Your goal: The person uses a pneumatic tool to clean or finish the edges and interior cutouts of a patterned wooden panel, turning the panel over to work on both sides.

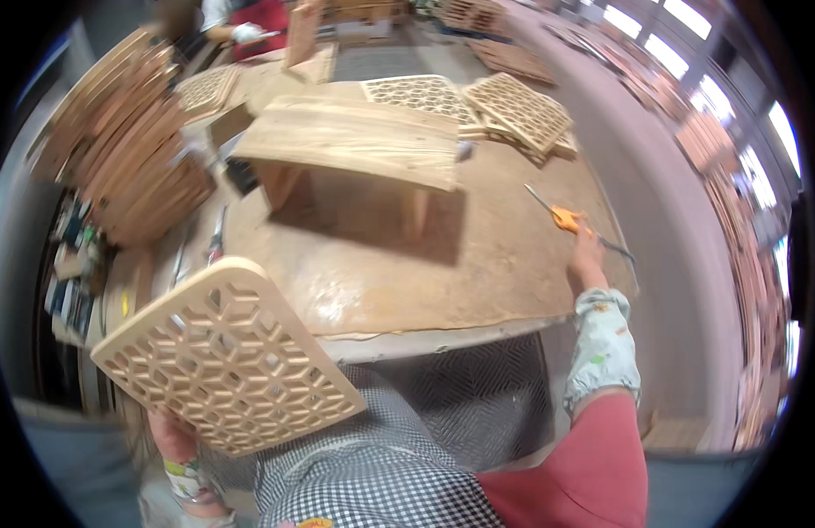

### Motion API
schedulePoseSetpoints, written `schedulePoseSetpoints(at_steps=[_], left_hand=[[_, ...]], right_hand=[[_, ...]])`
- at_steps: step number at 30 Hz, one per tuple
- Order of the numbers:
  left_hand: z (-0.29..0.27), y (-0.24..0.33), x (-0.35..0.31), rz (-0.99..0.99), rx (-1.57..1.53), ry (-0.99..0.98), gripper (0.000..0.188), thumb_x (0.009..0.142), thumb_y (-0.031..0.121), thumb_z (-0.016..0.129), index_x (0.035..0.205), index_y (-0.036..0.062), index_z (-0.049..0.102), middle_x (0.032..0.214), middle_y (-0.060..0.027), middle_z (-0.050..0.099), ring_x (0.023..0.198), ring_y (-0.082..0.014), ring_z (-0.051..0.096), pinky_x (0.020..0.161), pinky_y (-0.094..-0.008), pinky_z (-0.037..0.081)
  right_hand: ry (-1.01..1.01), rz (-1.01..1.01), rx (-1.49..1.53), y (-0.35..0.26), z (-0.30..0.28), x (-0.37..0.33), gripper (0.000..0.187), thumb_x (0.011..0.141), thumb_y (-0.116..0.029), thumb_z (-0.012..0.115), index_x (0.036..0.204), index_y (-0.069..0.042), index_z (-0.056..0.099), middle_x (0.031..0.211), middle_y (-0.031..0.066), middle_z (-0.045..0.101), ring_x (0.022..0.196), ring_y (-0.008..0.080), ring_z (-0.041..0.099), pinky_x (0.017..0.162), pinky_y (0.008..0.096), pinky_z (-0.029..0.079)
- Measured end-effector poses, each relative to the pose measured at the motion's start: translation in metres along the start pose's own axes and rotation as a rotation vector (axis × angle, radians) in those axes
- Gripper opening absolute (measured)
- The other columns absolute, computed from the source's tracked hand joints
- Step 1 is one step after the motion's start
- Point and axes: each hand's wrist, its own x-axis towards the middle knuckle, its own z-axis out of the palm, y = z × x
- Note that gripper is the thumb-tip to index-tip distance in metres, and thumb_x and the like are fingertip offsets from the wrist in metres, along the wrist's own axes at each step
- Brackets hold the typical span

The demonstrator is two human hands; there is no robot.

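My left hand (172,431) grips the lower left edge of a pale wooden lattice panel (289,387), cut through with a star pattern. The panel is tilted in front of my checked apron, and most of the fingers are hidden behind it. At the right side of the worktable (513,273), my right hand (587,257) is closed round an orange air blow gun (564,219). Its thin nozzle points to the far left, and a dark hose runs off toward the table's right edge. The fingers are slightly blurred.
A low wooden bench (355,136) stands mid-table, with lattice panels (522,113) piled behind it. Stacked boards (135,150) rise at the left, near a red-handled tool (216,246). Across the table a person's gloved hand (247,33) shows. A black mat (478,405) lies below.
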Motion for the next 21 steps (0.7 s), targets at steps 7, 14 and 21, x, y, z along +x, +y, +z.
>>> schedulePoseSetpoints(at_steps=[7,14,21], left_hand=[[-0.074,0.008,-0.099,0.111,0.032,0.514,0.036,0.105,0.018,0.060,0.136,-0.0013,0.059,0.128,-0.0111,0.065,0.122,-0.0248,0.063,0.105,-0.0397,0.050],[-0.073,0.001,-0.130,0.095,-0.086,0.551,0.027,0.104,0.022,0.065,0.124,0.0043,0.064,0.106,-0.0079,0.074,0.095,-0.0226,0.074,0.079,-0.0384,0.065],[-0.083,-0.016,-0.137,0.115,-0.184,0.665,0.028,0.102,0.020,0.068,0.127,0.0066,0.064,0.108,-0.0061,0.074,0.096,-0.0214,0.074,0.084,-0.0387,0.064]], right_hand=[[-0.067,-0.305,-0.225,0.059,0.057,0.042,0.047,0.106,-0.009,0.041,0.151,-0.011,0.053,0.131,0.0233,0.064,0.130,0.0431,0.055,0.110,0.0509,0.045],[-0.019,-0.484,-0.036,0.069,0.068,0.112,0.043,0.095,-0.010,0.060,0.138,-0.011,0.062,0.147,0.0228,0.054,0.133,0.0441,0.052,0.112,0.0476,0.044],[-0.011,-0.542,-0.164,0.063,0.052,0.059,0.042,0.096,-0.014,0.062,0.138,-0.012,0.064,0.149,0.0208,0.054,0.132,0.0414,0.054,0.112,0.0467,0.045]])
